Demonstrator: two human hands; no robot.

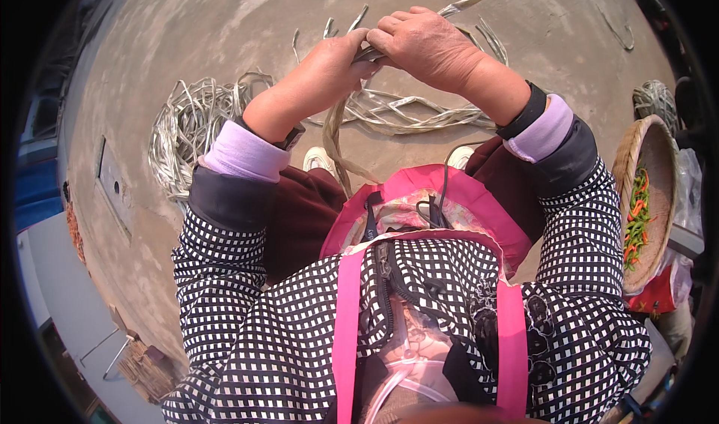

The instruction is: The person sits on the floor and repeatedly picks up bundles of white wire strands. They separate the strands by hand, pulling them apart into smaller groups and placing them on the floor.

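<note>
My left hand [331,67] and my right hand [424,45] meet above the concrete ground, both closed around a bundle of silvery-grey plastic strips [368,54]. One end of the bundle sticks out past my right hand at the upper right. A flat strip [332,137] hangs from beneath my left hand towards my lap. Behind and below my hands, a loose open netting of the same strips [410,115] lies on the ground, and several free ends show around it. My fingertips partly hide the gripped section.
A tangled heap of strips [188,129] lies on the left, a smaller coil [654,102] at the far right. A woven basket [620,165] there holds green and orange peppers [637,216]. A straw broom head [147,368] is at lower left, a flat ground cover [115,188] left.
</note>
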